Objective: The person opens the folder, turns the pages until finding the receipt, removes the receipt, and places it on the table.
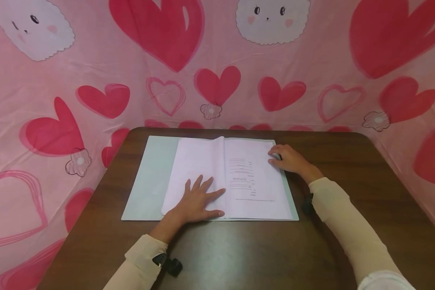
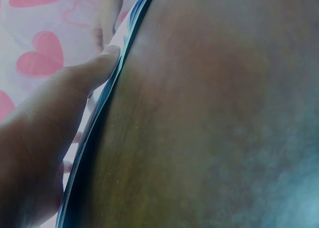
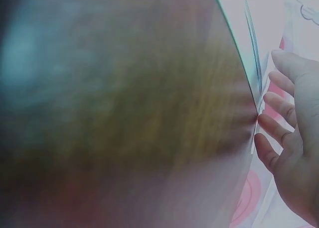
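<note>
An opened pale green folder (image 1: pixel 150 177) lies on the table with white sheets inside. My left hand (image 1: pixel 197 199) rests on the left-hand page (image 1: pixel 197 161) with its fingers spread, the thumb near the centre fold. In the left wrist view, the left thumb (image 2: pixel 102 66) lies over the folder's near edge. The right-hand page (image 1: pixel 257 181) bears lines of small print, too small to read. At its upper right edge is my right hand (image 1: pixel 290 158), fingers lightly bent. The right wrist view shows the fingertips (image 3: pixel 265 121) along the folder's edge (image 3: pixel 239 54), with no clear pinch.
A dark brown wooden table (image 1: pixel 232 253) carries the folder near its far side. Behind and on both sides hangs a pink cloth (image 1: pixel 239 56) with red hearts. A small black device (image 1: pixel 174 266) is strapped at the left wrist, another (image 1: pixel 307 204) at the right.
</note>
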Motion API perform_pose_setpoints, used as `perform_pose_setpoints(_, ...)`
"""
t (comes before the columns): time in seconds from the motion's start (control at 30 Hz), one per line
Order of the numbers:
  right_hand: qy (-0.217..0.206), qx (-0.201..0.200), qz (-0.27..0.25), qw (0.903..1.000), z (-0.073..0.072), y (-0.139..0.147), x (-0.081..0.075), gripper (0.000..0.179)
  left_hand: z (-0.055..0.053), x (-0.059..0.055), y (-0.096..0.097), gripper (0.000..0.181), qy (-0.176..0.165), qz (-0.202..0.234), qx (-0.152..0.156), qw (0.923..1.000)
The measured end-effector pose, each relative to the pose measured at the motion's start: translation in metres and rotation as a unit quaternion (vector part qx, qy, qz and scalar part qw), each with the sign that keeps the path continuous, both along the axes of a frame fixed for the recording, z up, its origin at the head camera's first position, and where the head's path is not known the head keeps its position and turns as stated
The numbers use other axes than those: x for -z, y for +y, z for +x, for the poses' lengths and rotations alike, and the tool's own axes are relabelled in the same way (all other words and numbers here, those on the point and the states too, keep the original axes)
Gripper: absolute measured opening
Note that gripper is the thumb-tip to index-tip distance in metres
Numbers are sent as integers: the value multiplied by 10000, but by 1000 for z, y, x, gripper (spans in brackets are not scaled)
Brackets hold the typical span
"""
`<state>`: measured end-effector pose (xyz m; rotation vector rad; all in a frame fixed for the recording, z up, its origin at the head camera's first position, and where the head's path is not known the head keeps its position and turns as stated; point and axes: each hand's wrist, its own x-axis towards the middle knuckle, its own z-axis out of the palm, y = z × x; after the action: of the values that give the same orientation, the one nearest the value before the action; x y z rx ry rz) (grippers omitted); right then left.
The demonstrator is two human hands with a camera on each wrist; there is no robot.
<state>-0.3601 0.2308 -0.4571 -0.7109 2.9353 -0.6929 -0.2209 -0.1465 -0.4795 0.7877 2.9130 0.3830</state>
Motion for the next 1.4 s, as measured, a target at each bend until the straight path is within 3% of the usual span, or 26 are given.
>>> perform_pose_setpoints(0.4, -71, 166, 40, 9998, -18, -1, 3, 49, 3, -4, 0, 80, -76, 48, 20, 10000)
perform_pose_setpoints(0.63, -130, 374, -129, 9991, -29, -8, 6, 45, 4, -1, -1, 80, -43, 11, 22, 10000)
perform_pose_setpoints(0.83, -4, 476, -262, 9985, -43, -10, 7, 38, 3, 0, -1, 80, -35, 14, 12, 10000)
perform_pose_setpoints(1.2, 345, 394, 139, 9985, -60, -12, 7, 48, 2, -1, 1, 80, -49, 24, 8, 10000)
perform_pose_setpoints(1.4, 33, 620, 178, 9979, -64, -16, 8, 45, -1, 1, 0, 80, -15, 6, -14, 10000)
